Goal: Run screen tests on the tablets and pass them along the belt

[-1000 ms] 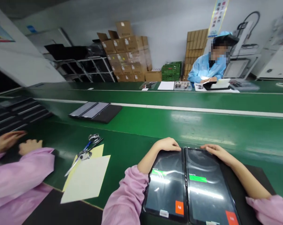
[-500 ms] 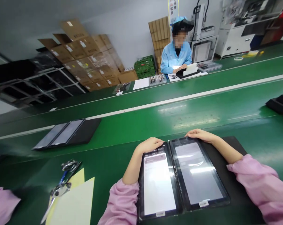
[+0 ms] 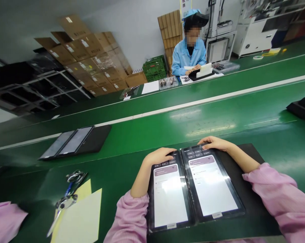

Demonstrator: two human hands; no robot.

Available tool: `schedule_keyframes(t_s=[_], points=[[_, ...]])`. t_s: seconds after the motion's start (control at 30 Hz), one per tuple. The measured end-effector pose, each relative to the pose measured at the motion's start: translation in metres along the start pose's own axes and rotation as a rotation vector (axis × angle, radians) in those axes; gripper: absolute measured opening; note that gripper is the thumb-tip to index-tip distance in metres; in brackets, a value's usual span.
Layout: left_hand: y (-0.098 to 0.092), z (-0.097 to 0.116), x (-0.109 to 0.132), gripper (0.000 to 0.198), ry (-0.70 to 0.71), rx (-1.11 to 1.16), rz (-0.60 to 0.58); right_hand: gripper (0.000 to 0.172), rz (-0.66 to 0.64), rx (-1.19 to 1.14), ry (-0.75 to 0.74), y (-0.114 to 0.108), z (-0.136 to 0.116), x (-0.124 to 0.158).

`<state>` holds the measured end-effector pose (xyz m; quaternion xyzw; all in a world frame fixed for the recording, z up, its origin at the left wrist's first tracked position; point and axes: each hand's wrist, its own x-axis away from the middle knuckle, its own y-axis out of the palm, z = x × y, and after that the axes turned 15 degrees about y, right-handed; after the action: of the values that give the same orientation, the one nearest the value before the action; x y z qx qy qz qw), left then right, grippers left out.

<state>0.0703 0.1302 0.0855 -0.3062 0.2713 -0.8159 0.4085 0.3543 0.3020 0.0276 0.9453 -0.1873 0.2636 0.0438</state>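
Two dark-framed tablets lie side by side in front of me, lit screens up. At the upper edge of the left tablet (image 3: 170, 195), my left hand (image 3: 161, 156) rests with outstretched fingers, the thumb over the rows of buttons on the screen. My right hand (image 3: 214, 143) reaches over the top of the right tablet (image 3: 213, 185), fingers along its edge and thumb on the glass, apart from each other. Both screens show a panel of dark buttons above a white area. A flat black piece (image 3: 252, 158) extends to the right, under my right forearm.
Scissors-like metal tools (image 3: 66, 202) lie on yellowish paper sheets (image 3: 83, 216) at left. Two more tablets (image 3: 76, 140) rest on a black piece on the green bench (image 3: 132, 135). Across it sits a co-worker in blue (image 3: 179, 57). A black stack (image 3: 304, 108) stands far right.
The right tablet's screen has gone from dim grey to bright, with a button panel at its top. My right thumb has come onto the glass. The left screen's panel looks clearer.
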Motion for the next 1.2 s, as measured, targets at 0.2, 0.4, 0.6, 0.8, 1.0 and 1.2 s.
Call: schedule_keyframes(t_s=[0.2,0.4,0.6,0.8,1.0,1.2], points=[[0.003,0.006,-0.002,0.046,-0.045,0.021,0.079,0.049,0.020,0.012,-0.005,-0.001,0.003,-0.002],[0.016,0.014,-0.011,0.049,-0.129,-0.010,0.188,0.056,-0.001,-0.008,-0.017,-0.001,0.005,-0.003],[-0.010,0.015,0.015,0.044,-0.055,0.139,0.215,0.060,-0.041,-0.113,0.008,0.003,0.003,-0.002],[-0.012,0.013,0.018,0.045,-0.063,0.147,0.230,0.069,0.030,-0.114,0.014,0.000,0.003,-0.003],[-0.011,0.017,0.016,0.048,-0.106,0.158,0.241,0.072,0.168,0.000,0.005,-0.007,0.008,-0.003],[-0.005,0.007,0.007,0.067,-0.174,0.058,0.206,0.074,0.154,-0.073,-0.068,-0.003,0.007,-0.002]])
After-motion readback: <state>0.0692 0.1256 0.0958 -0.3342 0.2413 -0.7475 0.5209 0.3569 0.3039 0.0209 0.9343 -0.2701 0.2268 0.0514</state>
